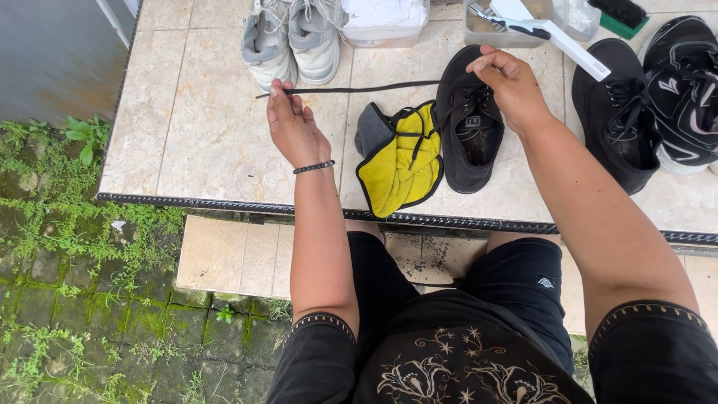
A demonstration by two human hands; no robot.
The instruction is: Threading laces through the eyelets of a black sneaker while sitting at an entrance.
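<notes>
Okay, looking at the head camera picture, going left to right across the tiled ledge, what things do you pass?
Pair of grey-white sneakers → left hand pinching a black shoelace → yellow cloth → black shoe with the right hand over it → second black shoe → black-and-white sneaker.

Top edge cuts grey sneakers (292, 37), plastic tubs (385, 26) — brush (619, 15) too

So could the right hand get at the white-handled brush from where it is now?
Probably yes: the right hand sits just beside the white-handled brush, nothing lying between them, though its fingers pinch the black lace.
</notes>
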